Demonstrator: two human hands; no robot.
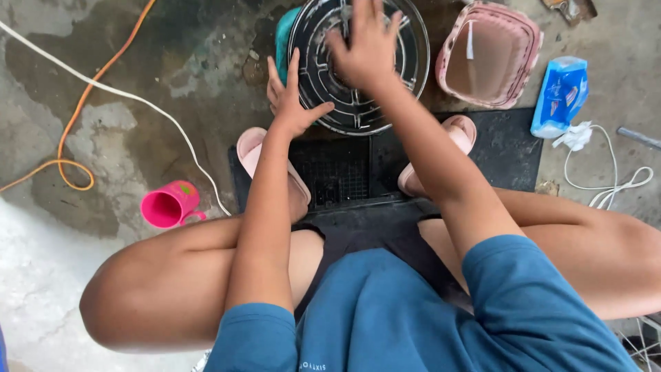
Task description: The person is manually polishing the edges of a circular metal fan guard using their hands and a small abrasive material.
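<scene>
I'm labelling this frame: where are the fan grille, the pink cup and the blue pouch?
fan grille [385,103]: head view, bare wires at its lower right.
pink cup [169,204]: head view, its side wall.
blue pouch [559,95]: head view, its front face.

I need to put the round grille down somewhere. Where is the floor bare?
Bare concrete lies left of the grille, between it and the orange cable, above the pink cup. Right is crowded: pink basin, blue pack.
</scene>
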